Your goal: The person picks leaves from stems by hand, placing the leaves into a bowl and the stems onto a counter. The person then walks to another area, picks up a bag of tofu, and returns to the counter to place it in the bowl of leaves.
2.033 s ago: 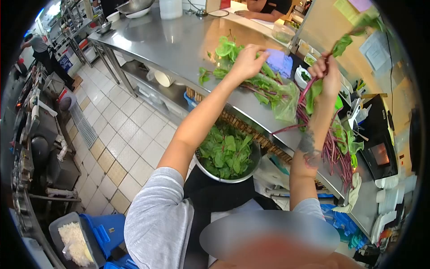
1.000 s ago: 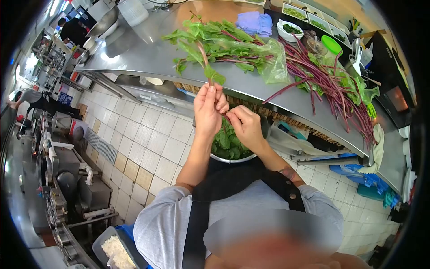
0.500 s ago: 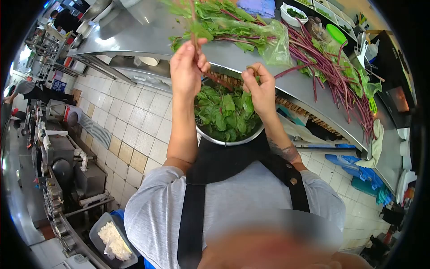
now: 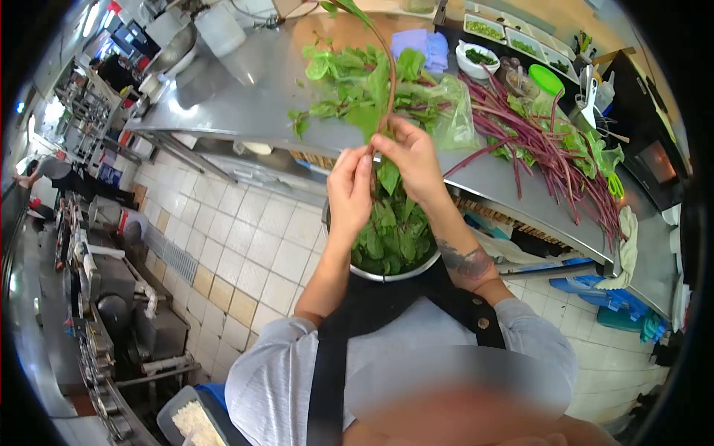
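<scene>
A long reddish leafy vegetable stem [image 4: 388, 82] rises from my hands and bends over at the top of the view. My left hand [image 4: 350, 184] pinches its lower end, fingers closed. Just above, my right hand [image 4: 413, 157] also grips the stem, thumb against fingers. Below both hands sits a metal bowl [image 4: 398, 276] full of picked green leaves [image 4: 390, 234], against my black apron. Leafy green stalks [image 4: 342, 70] lie on the counter ahead, beside a clear plastic bag [image 4: 454, 115]. Bare purple-red stems [image 4: 520, 141] are heaped to the right.
The steel counter [image 4: 216, 97] curves across the front, with a folded blue cloth [image 4: 420, 50], a white bowl of chopped greens [image 4: 477, 61] and a green lid [image 4: 547, 79]. Ingredient trays [image 4: 483, 28] stand behind. Cooking equipment [image 4: 111, 297] lines the left. Another person [image 4: 63, 175] is at far left.
My right hand has moved up and left to the stem, beside my left hand. My left hand has come down and right. The view has shifted slightly.
</scene>
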{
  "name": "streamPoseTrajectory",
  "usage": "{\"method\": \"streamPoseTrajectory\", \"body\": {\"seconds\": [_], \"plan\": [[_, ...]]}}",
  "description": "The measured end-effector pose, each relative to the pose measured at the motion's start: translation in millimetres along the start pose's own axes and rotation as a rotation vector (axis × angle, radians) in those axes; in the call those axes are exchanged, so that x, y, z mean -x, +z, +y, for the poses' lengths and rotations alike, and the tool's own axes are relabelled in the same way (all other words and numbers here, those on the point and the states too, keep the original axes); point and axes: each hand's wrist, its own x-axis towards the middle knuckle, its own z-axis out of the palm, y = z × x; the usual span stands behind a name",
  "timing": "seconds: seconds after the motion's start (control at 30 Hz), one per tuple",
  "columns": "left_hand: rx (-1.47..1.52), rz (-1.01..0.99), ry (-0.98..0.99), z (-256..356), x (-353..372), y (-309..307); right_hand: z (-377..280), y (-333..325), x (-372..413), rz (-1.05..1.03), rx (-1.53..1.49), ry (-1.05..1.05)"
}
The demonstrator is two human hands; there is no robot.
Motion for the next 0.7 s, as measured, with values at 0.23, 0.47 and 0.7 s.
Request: {"method": "streamPoseTrajectory", "body": {"seconds": [0.23,0.47,0.7], "plan": [[0.204,-0.007,0.034,38,-43,28,-20,10,-3,0.224,-0.071,-0.267],[0.218,-0.052,0.187,66,-60,66,-66,-6,22,0.297,0.556,-0.509],[0.45,0.032,-0.057,29,-35,4,-19,-12,69,0.116,0.676,-0.314]]}}
